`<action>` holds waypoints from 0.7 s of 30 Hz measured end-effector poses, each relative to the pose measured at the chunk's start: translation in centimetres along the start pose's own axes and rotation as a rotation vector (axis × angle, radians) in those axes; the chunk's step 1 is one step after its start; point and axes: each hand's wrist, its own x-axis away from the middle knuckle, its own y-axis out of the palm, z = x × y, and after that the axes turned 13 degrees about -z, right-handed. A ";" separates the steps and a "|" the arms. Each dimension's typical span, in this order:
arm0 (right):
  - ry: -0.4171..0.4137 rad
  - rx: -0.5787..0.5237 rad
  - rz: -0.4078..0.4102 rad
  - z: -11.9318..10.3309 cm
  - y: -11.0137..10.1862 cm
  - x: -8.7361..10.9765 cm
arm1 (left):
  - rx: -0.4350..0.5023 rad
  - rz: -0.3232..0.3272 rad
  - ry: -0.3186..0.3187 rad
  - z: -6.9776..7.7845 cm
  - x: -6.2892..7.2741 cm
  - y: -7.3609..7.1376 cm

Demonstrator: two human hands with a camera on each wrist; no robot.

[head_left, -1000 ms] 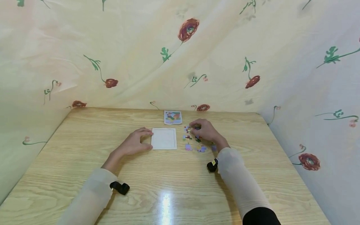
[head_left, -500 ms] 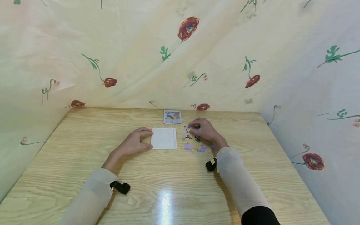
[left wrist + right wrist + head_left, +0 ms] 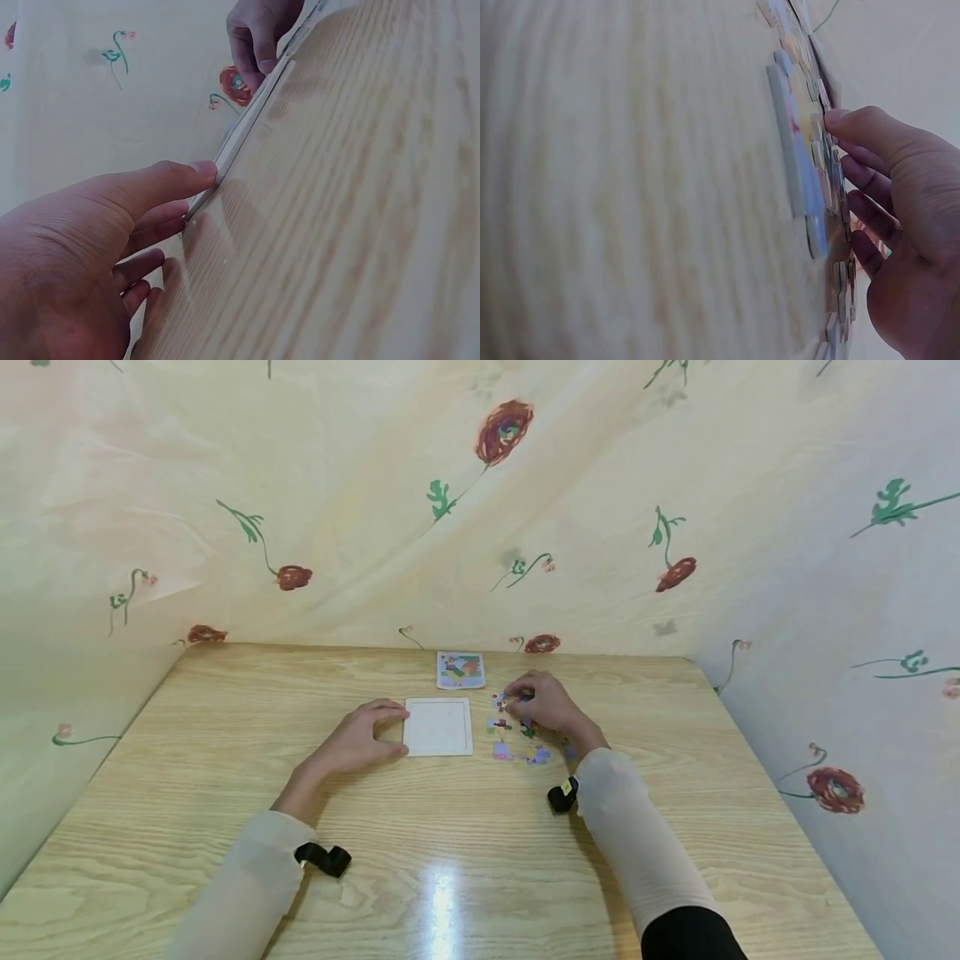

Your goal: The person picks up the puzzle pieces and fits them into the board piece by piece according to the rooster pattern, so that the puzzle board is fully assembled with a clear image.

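My left hand (image 3: 358, 742) rests at the left edge of a white square puzzle frame (image 3: 438, 727). Its thumb touches the frame's near left corner and a fingertip meets the edge farther back; the left wrist view shows thumb (image 3: 201, 169) and fingers at the rim. My right hand (image 3: 549, 703) reaches over loose jigsaw pieces (image 3: 502, 751) right of the frame, covering some of them. Seen from the right wrist, the thumb (image 3: 838, 117) and bent, spread fingers lie against the pieces (image 3: 795, 150); no piece shows pinched between them.
Behind the frame lies a small picture card (image 3: 461, 670) with a colourful print. The wooden table (image 3: 375, 860) ends at a flower-patterned cloth (image 3: 360, 527) at the back and sides. More loose pieces (image 3: 535, 754) lie on the right hand's near side.
The whole head view shifts slightly. Both hands keep their places at the frame and the pieces; neither the frame nor any piece visibly moves.
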 end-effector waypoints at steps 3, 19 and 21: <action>0.009 0.009 0.000 -0.1 0.1 0.0 | 0.001 0.001 0.005 0.0 0.1 0.0; -0.063 -0.036 -0.024 -2.4 1.4 -0.7 | -0.016 0.020 0.002 0.1 -0.1 0.1; -0.070 -0.061 -0.034 -2.7 1.6 -1.1 | -0.016 0.024 0.000 0.2 -0.1 0.1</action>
